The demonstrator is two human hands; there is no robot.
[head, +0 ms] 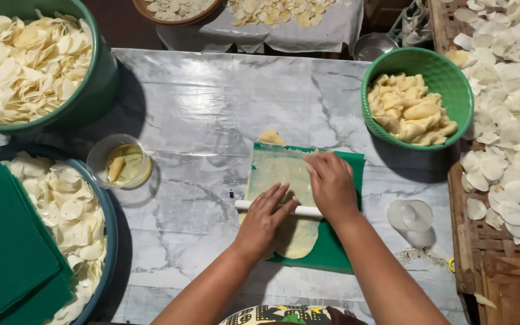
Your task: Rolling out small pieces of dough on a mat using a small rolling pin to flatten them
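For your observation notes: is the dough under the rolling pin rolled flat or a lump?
Flat: the dough lies as a thin sheet on the green mat.

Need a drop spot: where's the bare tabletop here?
Free: marble tabletop between the big green chip bowl and green dough basket; also between the oil cup and green mat. Crowded: mat under both hands, right drying rack, left basin.

Hands [299,201] hide roller [245,205] middle; tub [106,210] cropped
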